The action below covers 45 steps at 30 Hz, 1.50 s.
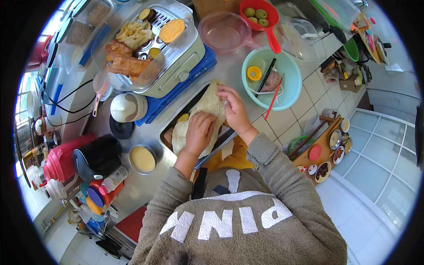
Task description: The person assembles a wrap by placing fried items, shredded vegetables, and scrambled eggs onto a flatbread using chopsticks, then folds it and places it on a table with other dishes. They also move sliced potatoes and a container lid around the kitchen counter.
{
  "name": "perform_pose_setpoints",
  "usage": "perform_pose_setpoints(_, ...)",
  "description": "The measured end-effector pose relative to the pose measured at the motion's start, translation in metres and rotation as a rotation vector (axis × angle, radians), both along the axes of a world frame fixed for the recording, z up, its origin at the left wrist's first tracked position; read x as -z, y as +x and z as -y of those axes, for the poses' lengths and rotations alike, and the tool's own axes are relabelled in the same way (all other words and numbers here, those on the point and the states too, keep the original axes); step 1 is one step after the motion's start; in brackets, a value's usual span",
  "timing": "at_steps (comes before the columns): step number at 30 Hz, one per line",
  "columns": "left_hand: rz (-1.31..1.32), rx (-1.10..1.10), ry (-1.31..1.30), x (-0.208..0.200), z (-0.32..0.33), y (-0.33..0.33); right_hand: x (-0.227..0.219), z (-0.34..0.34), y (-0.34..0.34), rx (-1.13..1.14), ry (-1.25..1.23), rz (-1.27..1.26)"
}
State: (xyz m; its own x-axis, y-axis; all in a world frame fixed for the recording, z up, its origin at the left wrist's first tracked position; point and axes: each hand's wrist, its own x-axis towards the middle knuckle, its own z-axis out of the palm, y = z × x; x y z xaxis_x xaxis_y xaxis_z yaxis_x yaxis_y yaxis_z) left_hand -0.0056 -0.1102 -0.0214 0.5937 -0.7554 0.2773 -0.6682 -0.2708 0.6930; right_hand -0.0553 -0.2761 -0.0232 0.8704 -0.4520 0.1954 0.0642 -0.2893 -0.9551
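Both hands are down on the pale flatbread wrap [207, 110] that lies in the dark metal tray [223, 140]: my left hand [199, 132] lies flat and open, palm pressing the near half of the wrap, gripping nothing, while my right hand [233, 106] has its fingers curled and pinched on the far edge of the same wrap, folding it over. Under the dough at the left edge of the tray I can see a bit of yellow filling [183, 117] poking out, and that is where I judge things could go wrong: if I pull the edge too hard with the right hand the thin sheet may tear, and if the left palm eases off, the filling could slide out onto the tray. The tray's near end seems to reach the counter edge by my body, so a heavy push might tip or shift it. Just beyond the tray sits the white steamer [176, 66] with fried dough and sweet potato, to the right of the tray the teal bowl [291, 84] with chopsticks, and to its left the small tin of yellow batter [142, 159], near enough that a careless elbow might knock it.
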Motion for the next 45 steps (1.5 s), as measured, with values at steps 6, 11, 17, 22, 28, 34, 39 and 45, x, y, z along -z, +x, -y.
perform_pose_setpoints(6,-0.099,0.081,-0.007,-0.007,-0.012,0.007,-0.012,-0.022,-0.04,0.095,-0.249,-0.171)
perform_pose_setpoints(11,-0.229,0.201,0.096,-0.01,-0.021,0.034,0.019,-0.078,-0.084,0.174,0.277,-0.442)
perform_pose_setpoints(17,-0.454,0.326,0.3,-0.02,-0.015,0.056,0.016,-0.102,-0.075,0.202,0.058,-0.628)
perform_pose_setpoints(22,-0.827,0.372,0.335,-0.018,-0.007,0.067,0.02,-0.114,-0.06,0.202,0.231,-0.602)
perform_pose_setpoints(28,-0.831,0.328,0.361,-0.042,-0.006,0.083,-0.006,-0.12,-0.038,0.151,-0.286,-0.437)
perform_pose_setpoints(34,-0.842,0.264,0.238,-0.05,-0.02,0.08,-0.007,-0.128,-0.018,0.087,-0.612,-0.266)
perform_pose_setpoints(39,-0.86,0.314,0.31,-0.047,-0.015,0.071,0.003,-0.133,-0.026,0.049,-0.656,-0.126)
perform_pose_setpoints(45,-0.855,0.345,0.413,-0.016,-0.02,0.043,-0.001,-0.104,-0.073,-0.064,-0.438,0.004)
